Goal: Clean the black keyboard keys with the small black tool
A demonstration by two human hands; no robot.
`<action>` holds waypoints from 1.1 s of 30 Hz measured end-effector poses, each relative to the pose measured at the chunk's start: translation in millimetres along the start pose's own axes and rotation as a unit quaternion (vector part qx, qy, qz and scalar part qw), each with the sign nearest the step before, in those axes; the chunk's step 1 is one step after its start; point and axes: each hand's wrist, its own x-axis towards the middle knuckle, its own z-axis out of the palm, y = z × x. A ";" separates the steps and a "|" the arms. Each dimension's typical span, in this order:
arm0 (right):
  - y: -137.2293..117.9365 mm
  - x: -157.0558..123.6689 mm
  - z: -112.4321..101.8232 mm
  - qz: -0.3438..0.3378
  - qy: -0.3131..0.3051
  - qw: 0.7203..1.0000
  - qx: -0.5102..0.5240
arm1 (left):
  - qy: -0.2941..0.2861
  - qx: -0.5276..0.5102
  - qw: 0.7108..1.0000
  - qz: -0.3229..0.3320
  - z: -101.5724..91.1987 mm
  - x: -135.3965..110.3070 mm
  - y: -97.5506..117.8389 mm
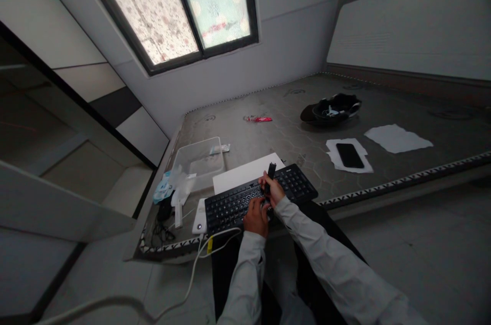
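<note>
A black keyboard [233, 206] lies near the bed's front edge, its back edge by a flat white board [245, 172]. My right hand [274, 191] is closed around a slim black stick-shaped object [271, 169], held upright over the keyboard's right half; its kind is unclear. Just to the left and lower, my left hand [256, 217] has its fingers bent in a pinch over the keyboard, close to the lower end of that object. Whatever sits between those fingertips is too small to make out. Beside the keyboard's left end is a white device [199, 217] with a cable.
At left stands a clear plastic box [199, 161], with a blue-white packet [163, 187] and black cables [163, 233] nearby. A phone [350, 155] rests on white paper, right. Farther back are a black cap [332, 110] and a red item [263, 119]. A white cable [192, 279] hangs off the edge.
</note>
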 end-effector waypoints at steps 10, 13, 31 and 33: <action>0.7 -1.1 -1.0 0.032 -0.019 0.999 -0.006 | 0.040 -0.004 0.998 -0.041 2.0 1.7 -3.3; -0.5 -1.2 -0.9 0.034 -0.031 0.999 -0.001 | 0.039 -0.013 0.998 -0.039 2.3 1.3 -4.3; 23.3 3.6 7.6 -0.066 0.092 0.993 -0.016 | 0.049 -0.042 0.997 -0.045 -3.3 -0.8 2.0; 26.7 2.6 7.9 -0.035 0.073 0.997 -0.009 | 0.050 -0.041 0.997 -0.048 -1.8 -0.3 0.7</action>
